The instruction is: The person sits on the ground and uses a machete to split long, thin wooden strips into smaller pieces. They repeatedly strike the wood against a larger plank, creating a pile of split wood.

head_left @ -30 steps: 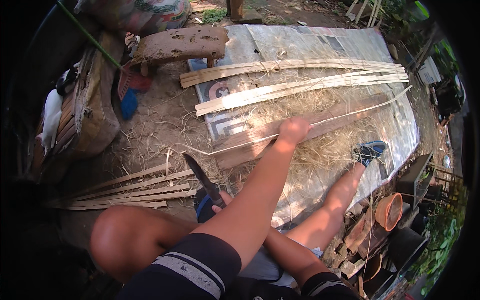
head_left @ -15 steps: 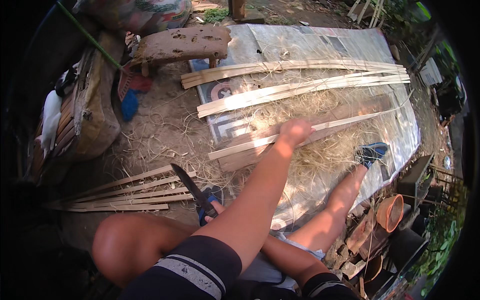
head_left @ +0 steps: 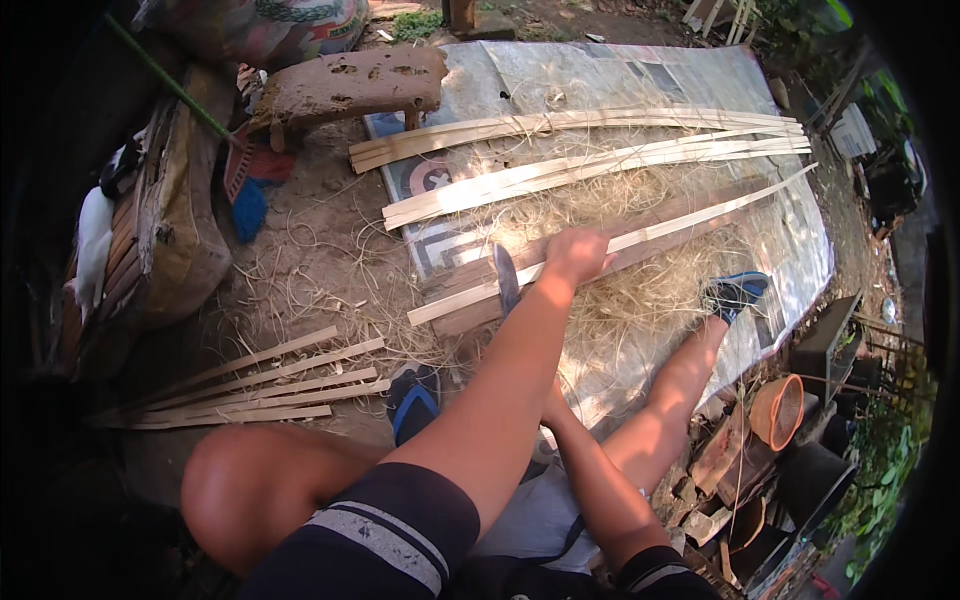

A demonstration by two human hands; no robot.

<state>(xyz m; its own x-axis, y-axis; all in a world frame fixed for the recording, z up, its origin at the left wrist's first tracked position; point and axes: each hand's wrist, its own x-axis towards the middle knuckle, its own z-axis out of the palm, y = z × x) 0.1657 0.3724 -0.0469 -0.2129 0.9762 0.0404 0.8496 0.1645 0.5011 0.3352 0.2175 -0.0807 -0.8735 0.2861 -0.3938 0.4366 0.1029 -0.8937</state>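
Observation:
My left hand [head_left: 578, 255] is closed around a long pale bamboo strip [head_left: 450, 303]. The strip lies slantwise along a wooden board [head_left: 465, 322], its far end rising past the board's right end. Behind my left forearm, a dark-bladed knife [head_left: 505, 275] sticks up, its blade at the strip just left of that hand. My right arm crosses beneath the left one; only the edge of my right hand [head_left: 556, 405] near the wrist shows, and its fingers around the knife handle are hidden. Thin curled shavings [head_left: 640, 290] lie around the board.
Two bundles of bamboo strips [head_left: 590, 170] lie beyond the board on a printed sheet [head_left: 800, 230]. More strips [head_left: 270, 385] fan out at left. A low worn wooden bench [head_left: 350, 85] stands far left. An orange pot [head_left: 777, 412] and scrap wood sit at right.
The knife has moved up and right from beside my foot to the strip, its handle now hidden behind my left forearm. My left hand still grips the strip.

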